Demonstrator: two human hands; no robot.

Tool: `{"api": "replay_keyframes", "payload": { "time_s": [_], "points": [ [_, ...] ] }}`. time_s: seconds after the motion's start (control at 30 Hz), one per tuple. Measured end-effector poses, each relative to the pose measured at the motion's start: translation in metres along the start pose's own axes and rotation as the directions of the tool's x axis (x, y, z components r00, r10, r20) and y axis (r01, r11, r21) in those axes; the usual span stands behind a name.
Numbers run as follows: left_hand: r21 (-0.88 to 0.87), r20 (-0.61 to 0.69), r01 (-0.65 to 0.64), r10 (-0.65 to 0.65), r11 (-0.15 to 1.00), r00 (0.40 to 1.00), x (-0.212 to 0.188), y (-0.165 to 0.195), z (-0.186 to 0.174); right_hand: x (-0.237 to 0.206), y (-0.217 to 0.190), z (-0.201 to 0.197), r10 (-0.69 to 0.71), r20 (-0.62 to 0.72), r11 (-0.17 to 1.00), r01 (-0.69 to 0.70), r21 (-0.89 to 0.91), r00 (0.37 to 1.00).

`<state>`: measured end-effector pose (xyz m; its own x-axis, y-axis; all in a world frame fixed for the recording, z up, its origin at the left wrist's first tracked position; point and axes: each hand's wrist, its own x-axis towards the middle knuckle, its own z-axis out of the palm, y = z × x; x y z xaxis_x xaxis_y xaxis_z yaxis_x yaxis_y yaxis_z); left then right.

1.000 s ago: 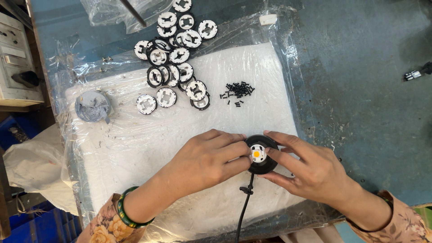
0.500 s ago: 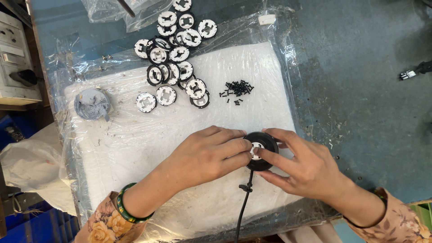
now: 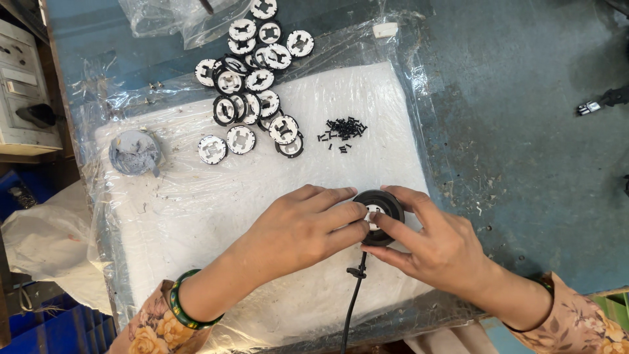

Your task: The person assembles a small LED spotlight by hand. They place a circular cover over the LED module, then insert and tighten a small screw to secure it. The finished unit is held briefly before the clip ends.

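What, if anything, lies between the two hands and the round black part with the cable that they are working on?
Nothing visible does. The left hand and the right hand both have fingertips on the round black part, which rests on the plastic-covered white pad. The small black screws and black-and-white discs lie farther up, apart.

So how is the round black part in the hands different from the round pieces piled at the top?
The black part is one piece held by both hands, with a black cable trailing from it; the piled pieces lie loose, untouched, with no cable. It looks larger and mostly black; they show white faces with black rims. Both are round.
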<state>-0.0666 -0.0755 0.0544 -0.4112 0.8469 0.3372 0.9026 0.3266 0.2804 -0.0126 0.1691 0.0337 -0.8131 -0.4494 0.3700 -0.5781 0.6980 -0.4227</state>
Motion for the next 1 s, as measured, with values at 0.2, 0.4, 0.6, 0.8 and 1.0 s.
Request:
{"api": "replay_keyframes", "payload": {
  "time_s": [0.2,0.4,0.6,0.8,1.0],
  "points": [
    [-0.026,-0.040,0.001,-0.002,1.000,0.999,0.000,-0.001,0.001,-0.002,0.005,0.001,-0.006,-0.007,0.999,0.006,0.036,1.000],
    [-0.005,-0.033,-0.008,0.008,1.000,0.999,0.001,0.001,0.001,-0.002,0.006,-0.001,0.004,0.003,0.998,-0.004,0.060,1.000],
    [0.023,-0.027,-0.020,0.021,1.000,0.999,0.002,0.001,0.000,0.001,0.007,-0.004,0.020,0.023,0.992,-0.023,0.122,1.000],
    [0.027,-0.014,-0.022,0.023,0.999,1.000,0.001,0.001,0.000,0.001,0.010,-0.006,0.014,0.039,0.990,-0.019,0.137,0.999],
    [0.008,-0.033,-0.041,0.041,0.999,0.999,0.002,0.001,0.004,0.001,0.014,-0.005,0.016,0.039,0.986,-0.023,0.165,0.999]
  ]
}}
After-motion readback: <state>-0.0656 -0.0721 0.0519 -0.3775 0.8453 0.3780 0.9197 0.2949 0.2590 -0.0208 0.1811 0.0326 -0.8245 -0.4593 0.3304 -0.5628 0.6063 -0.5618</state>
